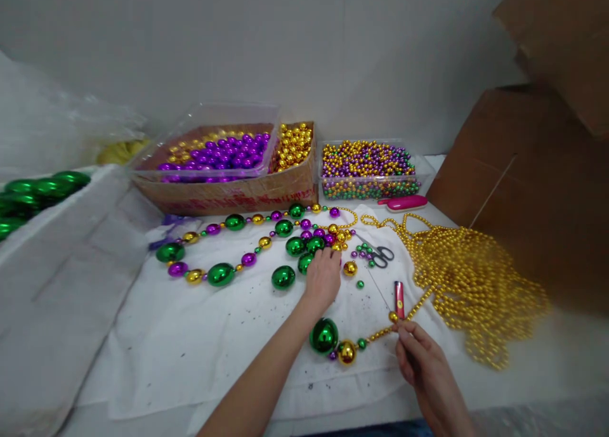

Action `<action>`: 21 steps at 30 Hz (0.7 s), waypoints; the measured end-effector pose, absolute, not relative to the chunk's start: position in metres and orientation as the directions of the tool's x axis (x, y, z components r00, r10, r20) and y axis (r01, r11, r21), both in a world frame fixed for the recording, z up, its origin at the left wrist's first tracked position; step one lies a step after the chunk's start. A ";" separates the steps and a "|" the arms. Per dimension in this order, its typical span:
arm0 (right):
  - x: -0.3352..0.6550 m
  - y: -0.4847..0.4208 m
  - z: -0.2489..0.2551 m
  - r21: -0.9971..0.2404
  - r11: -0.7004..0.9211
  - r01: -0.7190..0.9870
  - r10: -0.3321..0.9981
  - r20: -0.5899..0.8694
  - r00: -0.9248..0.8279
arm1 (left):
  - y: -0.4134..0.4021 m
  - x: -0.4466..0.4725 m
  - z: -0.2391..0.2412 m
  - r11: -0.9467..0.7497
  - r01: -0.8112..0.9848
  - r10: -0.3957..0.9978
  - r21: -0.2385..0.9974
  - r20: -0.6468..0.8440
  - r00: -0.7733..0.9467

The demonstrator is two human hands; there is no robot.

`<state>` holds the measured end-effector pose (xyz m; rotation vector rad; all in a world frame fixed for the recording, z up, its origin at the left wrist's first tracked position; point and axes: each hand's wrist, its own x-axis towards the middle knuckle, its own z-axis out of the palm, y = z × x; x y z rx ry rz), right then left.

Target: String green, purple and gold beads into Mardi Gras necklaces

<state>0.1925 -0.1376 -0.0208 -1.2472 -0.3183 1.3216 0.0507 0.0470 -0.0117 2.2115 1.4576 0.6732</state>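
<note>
My left hand reaches into a pile of loose shiny beads, fingers curled together at green beads and purple and gold ones. What its fingertips hold, if anything, is hidden. Lower right, my right hand pinches a gold bead strand near a small gold bead. A thin cord runs up from there toward the scissors. At the strand's left end sit a large green bead, a gold bead and smaller beads. A red lighter lies just above my right hand.
A bead necklace loops across the white cloth. Scissors lie beside small beads. Behind stand a cardboard box and a clear bin of beads. Gold bead strands heap at right, before brown cardboard.
</note>
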 end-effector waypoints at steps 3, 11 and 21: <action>0.186 -0.140 -0.019 -0.807 -0.241 -0.539 0.836 -0.454 0.307 | 0.054 0.058 -0.016 -0.381 0.716 0.919 0.586 0.158 0.360; 0.180 -0.143 -0.014 -0.822 -0.284 -0.493 0.862 -0.444 0.245 | 0.045 0.035 0.011 0.124 -0.023 0.961 0.992 -0.114 0.251; 0.176 -0.158 -0.006 -0.880 -0.353 -0.318 0.859 -0.439 0.261 | 0.006 0.008 0.007 0.455 -0.584 0.889 0.673 -0.304 0.341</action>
